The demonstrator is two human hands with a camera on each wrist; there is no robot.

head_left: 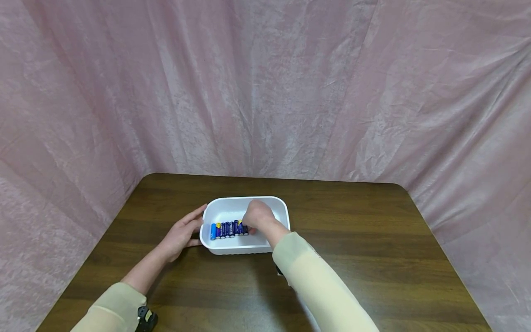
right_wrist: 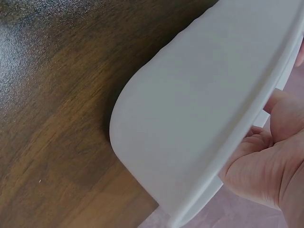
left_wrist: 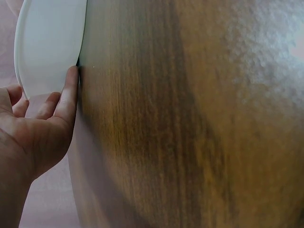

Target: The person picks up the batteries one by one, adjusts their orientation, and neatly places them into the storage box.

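A row of blue batteries [head_left: 229, 228] lies side by side in the white tray [head_left: 271, 205], the row running left to right. The right hand [head_left: 258, 216] reaches in over its right end, fingers curled there; whether it grips one cannot be told. The left hand [head_left: 182, 233], fingers straight, rests against the tray's left wall on the wooden table [head_left: 373, 258].

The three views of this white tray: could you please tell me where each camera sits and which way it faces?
Head: worn high, looking forward and down at the table; both forearms, left hand and right hand show.
Left wrist: low beside the left hand, facing the white tray; palm and fingers show.
Right wrist: low, facing the tray's outer wall; part of the right hand shows.
All three share the tray.
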